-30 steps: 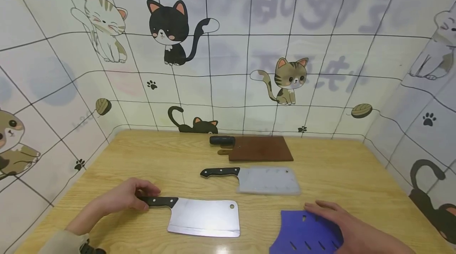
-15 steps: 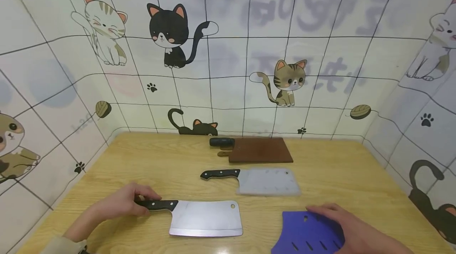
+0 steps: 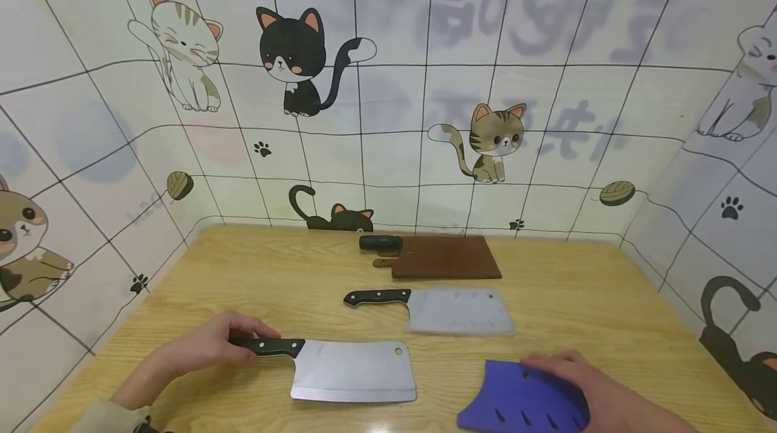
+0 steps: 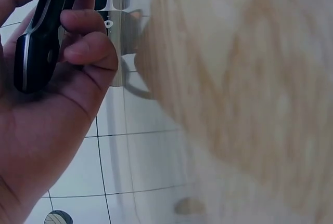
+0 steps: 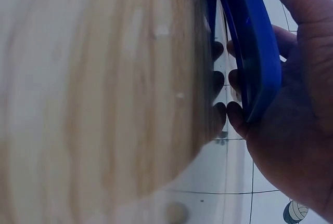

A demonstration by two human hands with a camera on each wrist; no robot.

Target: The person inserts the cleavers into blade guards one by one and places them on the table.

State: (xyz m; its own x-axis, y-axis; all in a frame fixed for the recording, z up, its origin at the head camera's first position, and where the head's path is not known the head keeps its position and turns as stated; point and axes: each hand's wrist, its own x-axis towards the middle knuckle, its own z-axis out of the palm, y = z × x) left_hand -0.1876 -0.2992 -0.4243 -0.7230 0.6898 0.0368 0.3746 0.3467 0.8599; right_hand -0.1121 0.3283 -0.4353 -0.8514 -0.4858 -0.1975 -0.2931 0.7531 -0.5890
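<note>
My left hand (image 3: 212, 345) grips the black riveted handle (image 3: 276, 347) of a steel cleaver (image 3: 355, 369), whose broad blade points right over the table. In the left wrist view the handle's butt (image 4: 36, 60) lies between my thumb and curled fingers. My right hand (image 3: 607, 389) holds the right side of a blue-purple slotted plastic piece (image 3: 516, 396) at the near right. The right wrist view shows that blue piece's thick edge (image 5: 263, 52) between thumb and fingertips. Behind lies a second cleaver with a black handle (image 3: 376, 296) and a whitish, translucent-looking blade or cover (image 3: 461, 310).
Farther back a brown board (image 3: 449, 257) lies flat, with a black handle (image 3: 379, 243) and a small brown handle (image 3: 384, 262) sticking out at its left. Around the wooden table (image 3: 255, 264) stand walls of cat-printed sheeting (image 3: 394, 82).
The blue plastic piece has tilted slightly in my right hand, so more of its near edge shows. My left hand and the cleaver have shifted only a little.
</note>
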